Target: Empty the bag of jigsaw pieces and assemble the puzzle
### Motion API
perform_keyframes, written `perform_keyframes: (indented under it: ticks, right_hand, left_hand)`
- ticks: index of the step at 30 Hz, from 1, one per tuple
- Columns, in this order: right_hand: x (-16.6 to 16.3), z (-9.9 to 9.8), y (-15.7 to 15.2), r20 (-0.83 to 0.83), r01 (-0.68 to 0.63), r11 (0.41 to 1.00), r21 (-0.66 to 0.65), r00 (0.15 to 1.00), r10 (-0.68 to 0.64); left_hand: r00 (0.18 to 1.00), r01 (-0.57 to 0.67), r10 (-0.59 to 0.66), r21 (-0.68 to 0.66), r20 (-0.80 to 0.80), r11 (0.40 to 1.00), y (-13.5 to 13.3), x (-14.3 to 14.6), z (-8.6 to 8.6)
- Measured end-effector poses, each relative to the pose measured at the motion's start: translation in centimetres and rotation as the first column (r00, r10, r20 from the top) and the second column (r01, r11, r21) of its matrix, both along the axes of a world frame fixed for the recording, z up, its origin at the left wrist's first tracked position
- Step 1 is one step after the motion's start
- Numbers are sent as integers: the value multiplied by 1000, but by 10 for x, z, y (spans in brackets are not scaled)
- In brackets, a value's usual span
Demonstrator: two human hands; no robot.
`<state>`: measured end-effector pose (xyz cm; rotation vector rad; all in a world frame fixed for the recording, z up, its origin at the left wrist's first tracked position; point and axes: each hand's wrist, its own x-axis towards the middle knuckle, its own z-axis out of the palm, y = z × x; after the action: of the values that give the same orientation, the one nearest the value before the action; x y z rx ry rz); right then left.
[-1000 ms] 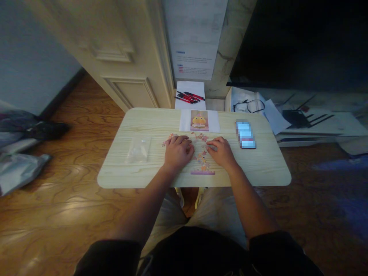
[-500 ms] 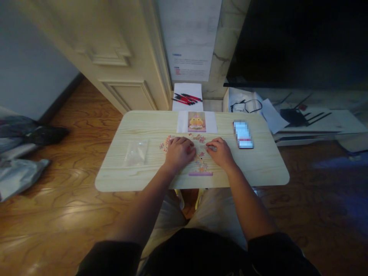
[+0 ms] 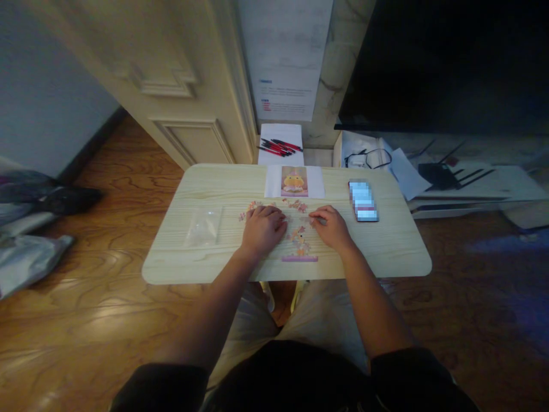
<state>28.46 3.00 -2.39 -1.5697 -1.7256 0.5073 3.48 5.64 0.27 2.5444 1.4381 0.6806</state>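
Left hand (image 3: 262, 228): palm down, fingers loosely curled by puzzle pieces (image 3: 253, 204); grip hidden. Right hand (image 3: 329, 226): fingertips nearly pinched, can't tell if loaded. More puzzle pieces between hands; purple strip (image 3: 299, 259) on worktop (image 3: 381, 252), near side.

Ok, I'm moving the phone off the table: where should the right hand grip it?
Probably its two long edges, coming down from above the near end: the phone lies flat on the table, longer than wide, and that end is closest to the right hand.
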Motion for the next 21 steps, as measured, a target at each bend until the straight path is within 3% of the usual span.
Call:
perform_keyframes:
  ticks: [3, 6, 10, 21]
  right_hand:
    - [6, 1, 0, -104, -24, 1000, 1, 994, 24]
    - [11, 2, 0, -196, -23, 1000, -2, 980, 22]
    - [13, 4, 0, -213, -21, 1000, -4, 977, 19]
    - [-9, 18, -41, 11, -85, 996, 14, 996, 85]
  left_hand:
    - [998, 49, -49, -14, 35, 999, -7, -2, 0]
    - [982, 188, -187, -28, 32, 982, -16, -2, 0]
    - [949, 314, -313, -28, 29, 949, -25, 0, -1]
    - [964, 249, -243, -44, 108, 968, -27, -4, -5]
